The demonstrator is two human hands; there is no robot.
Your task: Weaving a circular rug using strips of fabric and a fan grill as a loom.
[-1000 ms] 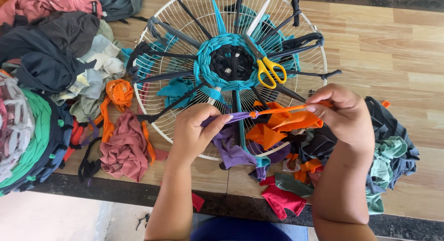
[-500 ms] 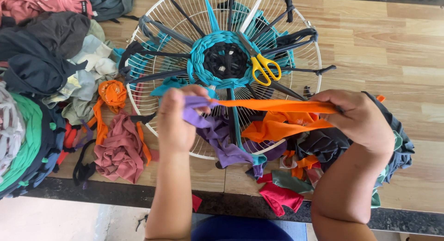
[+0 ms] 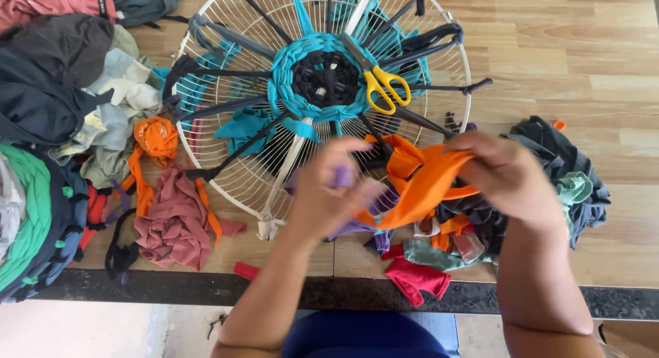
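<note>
My right hand [image 3: 504,176] has its fingers clamped on an orange cloth strip [image 3: 422,183]; my left hand [image 3: 329,200], blurred, pinches a purple strip [image 3: 341,176] beside it. Both are held above the bench [image 3: 583,63], just before the white wire fan guard [image 3: 233,172] bearing yellow-handled scissors [image 3: 384,90].

Our left hand [image 3: 329,193], blurred, pinches purple fabric strip [image 3: 341,176]; our right hand [image 3: 504,172] grips orange fabric strip [image 3: 422,179] bunched between both hands. Behind them: white wire fan guard [image 3: 233,172] with teal woven centre [image 3: 288,90], yellow-handled scissors [image 3: 384,90] resting on it. Fabric scraps [image 3: 570,179] lie on wooden table [image 3: 583,70].
</note>
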